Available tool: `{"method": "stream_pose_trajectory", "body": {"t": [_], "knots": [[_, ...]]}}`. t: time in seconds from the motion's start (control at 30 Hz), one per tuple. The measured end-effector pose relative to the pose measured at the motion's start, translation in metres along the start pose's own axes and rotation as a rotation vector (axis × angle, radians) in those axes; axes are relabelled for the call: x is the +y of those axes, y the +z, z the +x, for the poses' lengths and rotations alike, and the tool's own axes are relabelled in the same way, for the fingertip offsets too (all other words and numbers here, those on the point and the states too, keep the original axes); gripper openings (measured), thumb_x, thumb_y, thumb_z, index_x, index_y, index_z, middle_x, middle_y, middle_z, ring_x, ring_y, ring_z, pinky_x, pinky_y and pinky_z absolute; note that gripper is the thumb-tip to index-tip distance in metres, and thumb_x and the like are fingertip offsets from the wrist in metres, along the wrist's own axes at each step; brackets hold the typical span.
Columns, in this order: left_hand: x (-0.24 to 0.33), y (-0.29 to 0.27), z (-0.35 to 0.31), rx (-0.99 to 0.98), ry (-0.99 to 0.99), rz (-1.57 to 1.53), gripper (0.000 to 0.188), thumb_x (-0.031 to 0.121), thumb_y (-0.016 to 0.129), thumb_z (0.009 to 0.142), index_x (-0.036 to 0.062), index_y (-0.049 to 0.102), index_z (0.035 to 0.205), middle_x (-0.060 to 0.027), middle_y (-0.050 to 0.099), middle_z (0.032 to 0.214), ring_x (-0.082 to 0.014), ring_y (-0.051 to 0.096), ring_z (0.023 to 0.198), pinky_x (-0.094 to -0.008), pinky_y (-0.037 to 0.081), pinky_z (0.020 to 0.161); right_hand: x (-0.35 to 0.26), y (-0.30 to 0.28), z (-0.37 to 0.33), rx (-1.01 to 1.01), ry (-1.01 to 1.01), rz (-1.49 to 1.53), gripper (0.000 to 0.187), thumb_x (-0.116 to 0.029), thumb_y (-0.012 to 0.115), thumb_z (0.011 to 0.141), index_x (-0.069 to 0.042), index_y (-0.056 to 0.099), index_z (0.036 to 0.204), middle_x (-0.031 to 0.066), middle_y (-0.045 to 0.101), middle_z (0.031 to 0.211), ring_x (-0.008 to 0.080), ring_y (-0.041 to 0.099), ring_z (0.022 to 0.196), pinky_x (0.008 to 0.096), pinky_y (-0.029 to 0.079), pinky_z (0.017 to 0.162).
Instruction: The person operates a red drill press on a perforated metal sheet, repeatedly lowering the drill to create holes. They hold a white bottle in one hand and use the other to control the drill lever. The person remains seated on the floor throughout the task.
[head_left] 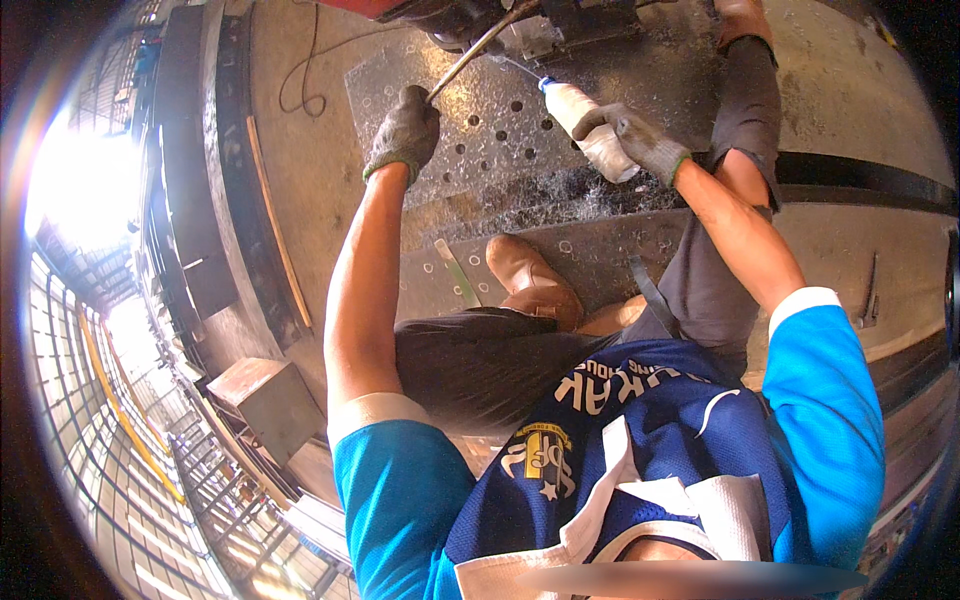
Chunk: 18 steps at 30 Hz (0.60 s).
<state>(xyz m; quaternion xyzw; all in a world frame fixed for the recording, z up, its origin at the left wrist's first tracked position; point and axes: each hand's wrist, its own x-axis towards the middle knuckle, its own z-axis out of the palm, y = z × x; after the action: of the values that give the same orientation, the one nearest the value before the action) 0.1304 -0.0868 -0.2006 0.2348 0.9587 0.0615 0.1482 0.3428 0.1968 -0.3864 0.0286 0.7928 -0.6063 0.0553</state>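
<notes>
My left hand (pixel 405 130), in a grey work glove, grips the end of a long metal lever (pixel 478 48) that runs up to a machine (pixel 520 20) at the top. My right hand (pixel 640 138), also gloved, holds a white plastic squeeze bottle (pixel 592 125) with a blue cap, its nozzle pointing up-left toward the machine. Below both hands lies a grey steel plate (pixel 470 130) drilled with several round holes and strewn with metal shavings. My brown boot (pixel 530 280) rests on a second plate lower down.
A concrete floor surrounds the plates. A dark cable (pixel 305 70) loops at the upper left. Long dark steel bars (pixel 190 170) lie along the left, with a small metal box (pixel 265 400) below them. A hand tool (pixel 868 300) lies on the floor at right.
</notes>
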Motion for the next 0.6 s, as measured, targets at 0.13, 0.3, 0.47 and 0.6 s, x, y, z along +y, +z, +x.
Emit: {"method": "stream_pose_trajectory", "body": {"t": [0.13, 0.3, 0.47, 0.6], "knots": [[0.001, 0.002, 0.000, -0.012, -0.025, 0.007, 0.030, 0.022, 0.058, 0.099, 0.0070, 0.054, 0.124, -0.0317, 0.069, 0.109, -0.0522, 0.066, 0.105, -0.0586, 0.052, 0.088, -0.020, -0.002, -0.006, 0.101, -0.152, -0.018, 0.040, -0.014, 0.042, 0.094, -0.009, 0.080, 0.108, 0.0199, 0.077, 0.106, 0.0288, 0.072, 0.096, 0.0393, 0.054, 0.091], [0.000, 0.005, 0.000, -0.003, -0.006, 0.003, 0.029, 0.023, 0.057, 0.100, 0.0075, 0.054, 0.124, -0.0320, 0.069, 0.109, -0.0523, 0.066, 0.106, -0.0585, 0.052, 0.088, -0.037, -0.002, -0.004, 0.048, -0.034, -0.072, 0.043, -0.014, 0.040, 0.093, -0.011, 0.081, 0.104, 0.0203, 0.077, 0.107, 0.0298, 0.072, 0.102, 0.0382, 0.052, 0.097], [-0.002, 0.007, -0.001, -0.009, -0.010, 0.002, 0.029, 0.024, 0.057, 0.100, 0.0092, 0.055, 0.125, -0.0318, 0.069, 0.109, -0.0522, 0.066, 0.106, -0.0582, 0.052, 0.088, -0.029, -0.001, 0.002, 0.035, -0.061, -0.097, 0.041, -0.017, 0.042, 0.094, -0.011, 0.081, 0.107, 0.0182, 0.077, 0.110, 0.0279, 0.070, 0.105, 0.0373, 0.051, 0.100], [-0.001, 0.008, 0.001, -0.007, -0.017, -0.021, 0.030, 0.025, 0.058, 0.100, 0.0096, 0.055, 0.125, -0.0313, 0.069, 0.110, -0.0519, 0.066, 0.107, -0.0578, 0.052, 0.088, -0.029, -0.002, 0.003, -0.017, -0.057, 0.022, 0.037, -0.024, 0.048, 0.099, -0.009, 0.078, 0.115, 0.0109, 0.076, 0.117, 0.0219, 0.069, 0.108, 0.0343, 0.050, 0.100]]}}
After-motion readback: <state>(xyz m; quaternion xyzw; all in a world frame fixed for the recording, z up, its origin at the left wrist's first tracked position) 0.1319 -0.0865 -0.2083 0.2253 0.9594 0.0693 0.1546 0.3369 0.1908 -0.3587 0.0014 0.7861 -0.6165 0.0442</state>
